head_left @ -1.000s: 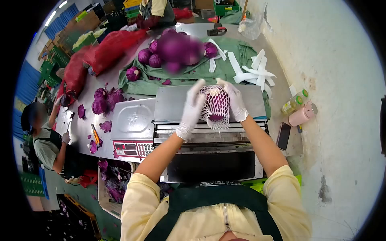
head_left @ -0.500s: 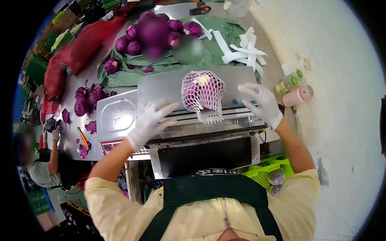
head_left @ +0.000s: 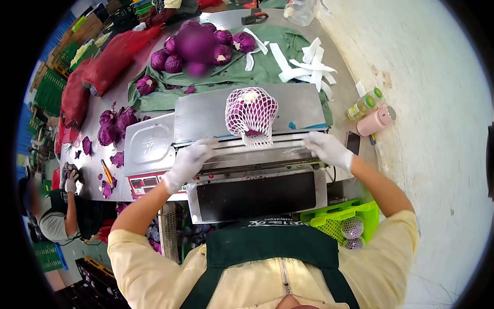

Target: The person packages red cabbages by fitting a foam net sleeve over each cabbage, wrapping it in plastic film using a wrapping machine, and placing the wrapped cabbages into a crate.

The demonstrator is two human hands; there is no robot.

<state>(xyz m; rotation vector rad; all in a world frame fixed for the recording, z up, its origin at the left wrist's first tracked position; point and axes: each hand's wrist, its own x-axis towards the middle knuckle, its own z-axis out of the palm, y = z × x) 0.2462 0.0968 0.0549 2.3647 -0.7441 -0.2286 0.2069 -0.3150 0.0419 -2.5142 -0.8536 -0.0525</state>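
Observation:
A purple cabbage in a white foam net [head_left: 251, 114] rests on the metal plate [head_left: 198, 110] of a wrapping machine, touched by neither hand. My gloved left hand [head_left: 191, 160] is closed at the left end of the machine's roller, its fingertips blurred. At the right end, my gloved right hand [head_left: 328, 148] has its fingers pressed together. Clear film seems to stretch between the two hands, over the roller [head_left: 257, 150]. What the fingers pinch is too thin to make out surely. Below lies the machine's black panel [head_left: 257, 198].
Purple cabbages [head_left: 173, 64] and white foam nets [head_left: 311, 67] lie on green cloth [head_left: 267, 67]. A scale [head_left: 150, 147] stands left, near an orange knife [head_left: 107, 172]. Bottles [head_left: 375, 121] and a phone [head_left: 353, 142] are right. A co-worker [head_left: 56, 221] holds a cabbage at far left.
Both hands have let go of the netted cabbage and moved apart and down to the roller's ends. Their fingers were spread half a second ago and are now drawn together. The view has shifted.

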